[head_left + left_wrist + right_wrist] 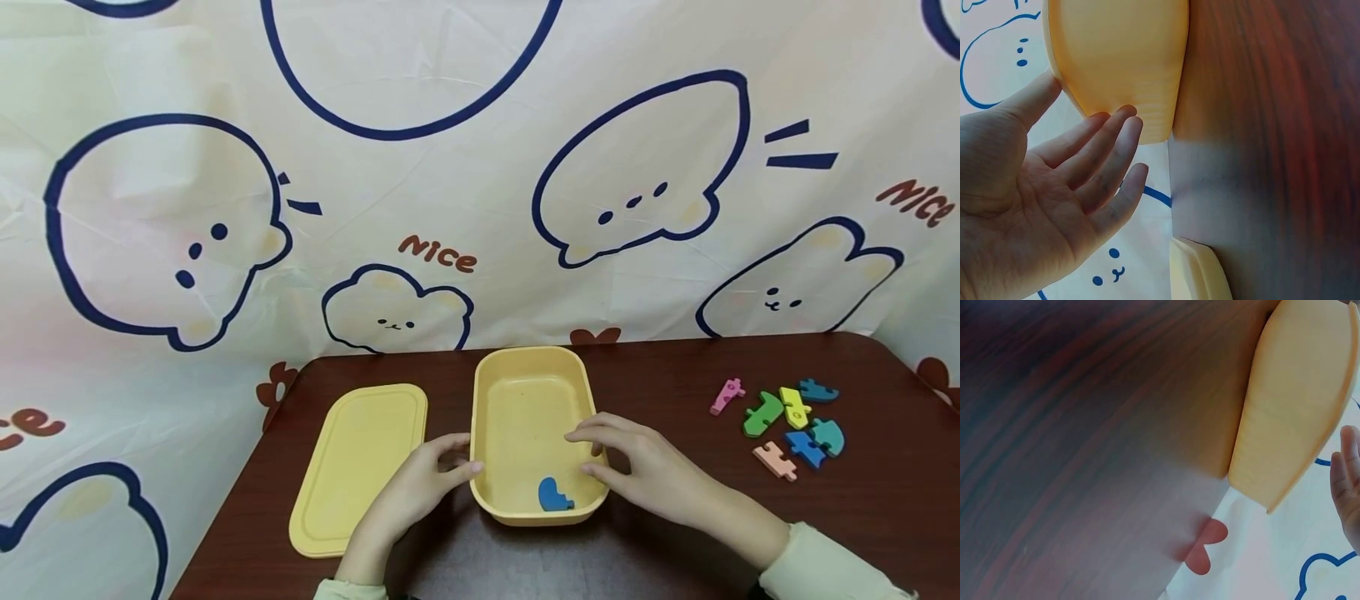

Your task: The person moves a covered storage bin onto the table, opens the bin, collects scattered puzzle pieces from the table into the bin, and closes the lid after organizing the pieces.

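Note:
A yellow plastic box (525, 367) stands lidless on the table, with one blue puzzle piece (553, 495) lying in its near end. My left hand (420, 483) is at the box's left side. In the left wrist view, its thumb meets the rim and its extended fingers (1107, 140) touch the outer wall. Over the box's right rim hovers my right hand (637, 458), fingers loosely bent, nothing visible between them. Only part of that hand shows in the right wrist view, beside the box wall (1297, 400).
A yellow lid (360, 458) lies flat left of the box. To the right, several coloured puzzle pieces are scattered, among them a pink one (726, 397), a green one (762, 415) and a peach one (775, 460). A printed cloth (510, 217) hangs behind the dark wooden table (667, 375).

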The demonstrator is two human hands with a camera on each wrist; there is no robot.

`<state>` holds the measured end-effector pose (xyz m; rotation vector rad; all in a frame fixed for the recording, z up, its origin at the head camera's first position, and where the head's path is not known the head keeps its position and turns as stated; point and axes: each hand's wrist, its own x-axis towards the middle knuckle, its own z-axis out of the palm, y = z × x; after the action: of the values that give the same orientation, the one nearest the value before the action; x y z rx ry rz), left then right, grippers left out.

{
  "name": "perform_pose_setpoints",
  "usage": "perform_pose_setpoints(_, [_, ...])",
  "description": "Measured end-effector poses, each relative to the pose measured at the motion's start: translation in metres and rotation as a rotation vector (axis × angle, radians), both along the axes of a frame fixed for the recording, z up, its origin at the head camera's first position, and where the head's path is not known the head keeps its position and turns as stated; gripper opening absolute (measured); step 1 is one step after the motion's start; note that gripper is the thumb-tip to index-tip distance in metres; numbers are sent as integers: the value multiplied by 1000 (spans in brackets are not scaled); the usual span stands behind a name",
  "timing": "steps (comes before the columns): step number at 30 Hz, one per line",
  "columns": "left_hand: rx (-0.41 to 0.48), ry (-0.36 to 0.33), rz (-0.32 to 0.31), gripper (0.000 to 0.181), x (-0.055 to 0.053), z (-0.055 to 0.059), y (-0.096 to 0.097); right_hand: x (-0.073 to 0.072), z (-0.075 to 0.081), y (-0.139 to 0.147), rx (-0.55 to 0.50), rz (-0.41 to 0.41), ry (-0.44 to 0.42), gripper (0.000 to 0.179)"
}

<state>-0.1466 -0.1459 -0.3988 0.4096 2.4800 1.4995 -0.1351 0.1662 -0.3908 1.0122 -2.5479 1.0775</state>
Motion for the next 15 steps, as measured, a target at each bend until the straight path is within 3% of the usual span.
perform_pose_setpoints(15, [1,4,-4,48,-1,-2,-1,5,8,30,32,-87,-4,34])
